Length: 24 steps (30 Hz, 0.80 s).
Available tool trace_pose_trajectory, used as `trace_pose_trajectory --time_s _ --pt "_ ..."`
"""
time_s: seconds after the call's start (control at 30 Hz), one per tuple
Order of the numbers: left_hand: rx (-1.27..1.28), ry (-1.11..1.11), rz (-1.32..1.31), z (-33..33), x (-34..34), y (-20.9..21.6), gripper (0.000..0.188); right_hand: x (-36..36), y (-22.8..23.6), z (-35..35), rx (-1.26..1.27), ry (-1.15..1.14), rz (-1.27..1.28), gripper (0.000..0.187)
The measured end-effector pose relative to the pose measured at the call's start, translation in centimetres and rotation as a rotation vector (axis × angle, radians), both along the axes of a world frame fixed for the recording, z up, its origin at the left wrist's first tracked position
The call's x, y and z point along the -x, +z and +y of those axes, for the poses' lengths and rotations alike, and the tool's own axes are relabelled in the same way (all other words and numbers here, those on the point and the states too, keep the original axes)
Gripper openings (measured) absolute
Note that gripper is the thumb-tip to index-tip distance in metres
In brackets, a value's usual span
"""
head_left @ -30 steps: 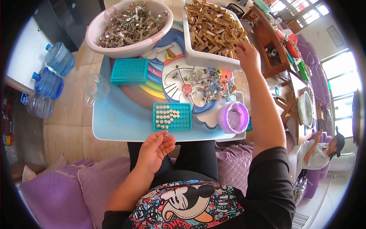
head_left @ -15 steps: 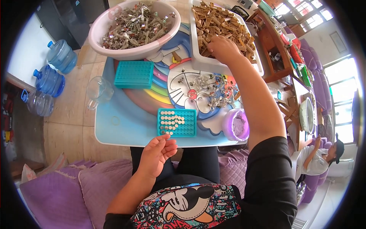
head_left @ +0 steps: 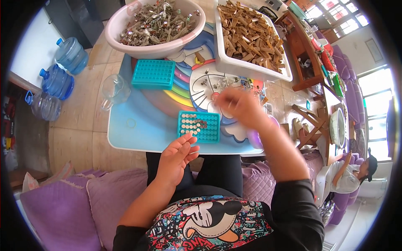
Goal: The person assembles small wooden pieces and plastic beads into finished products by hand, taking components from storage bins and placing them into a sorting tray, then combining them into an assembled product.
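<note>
My left hand (head_left: 176, 155) is at the table's front edge, fingertips by the lower left corner of a teal grid tray (head_left: 212, 133). Its thumb and forefinger are closed together, the other fingers loosely curled; anything between the tips is too small to make out. Small round silvery discs (head_left: 189, 126) fill several of the tray's pockets on the left, some of them darker. Blurred by motion, my right hand (head_left: 238, 106) hangs over the table to the tray's upper right. Its fingers are smeared, so I cannot see what they hold. Small metal pieces (head_left: 228, 80) lie scattered behind it.
A white bin (head_left: 251, 72) of brown pieces stands at the back right. At the back left is a pink basin (head_left: 157, 53) of metallic pieces. A second teal tray (head_left: 153, 74), a clear jug (head_left: 115, 90) and a purple-rimmed tub (head_left: 254, 138) also stand here. Another person (head_left: 349, 171) sits right.
My right hand has left the brown pieces in the bin and come back toward the tray. My left hand stays by the tray's corner. The whole view has shifted slightly.
</note>
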<state>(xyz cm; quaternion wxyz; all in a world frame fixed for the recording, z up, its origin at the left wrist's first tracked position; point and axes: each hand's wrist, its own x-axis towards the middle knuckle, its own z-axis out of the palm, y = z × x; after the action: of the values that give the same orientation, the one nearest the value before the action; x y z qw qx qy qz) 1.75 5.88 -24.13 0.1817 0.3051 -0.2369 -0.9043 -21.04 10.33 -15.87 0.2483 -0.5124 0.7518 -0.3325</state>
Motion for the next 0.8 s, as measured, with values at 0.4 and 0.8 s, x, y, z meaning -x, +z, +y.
trace_pose_trajectory --time_s 0.4,0.8 --pt "-0.103 0.04 0.016 -0.1 -0.8 -1.6 0.022 -4.3 -3.7 1.3 0.041 -0.051 0.239 0.017" --pt "-0.061 0.031 -0.006 -0.2 -1.2 -1.3 0.027 5.8 -6.9 -6.5 -0.417 -0.235 0.682 0.02"
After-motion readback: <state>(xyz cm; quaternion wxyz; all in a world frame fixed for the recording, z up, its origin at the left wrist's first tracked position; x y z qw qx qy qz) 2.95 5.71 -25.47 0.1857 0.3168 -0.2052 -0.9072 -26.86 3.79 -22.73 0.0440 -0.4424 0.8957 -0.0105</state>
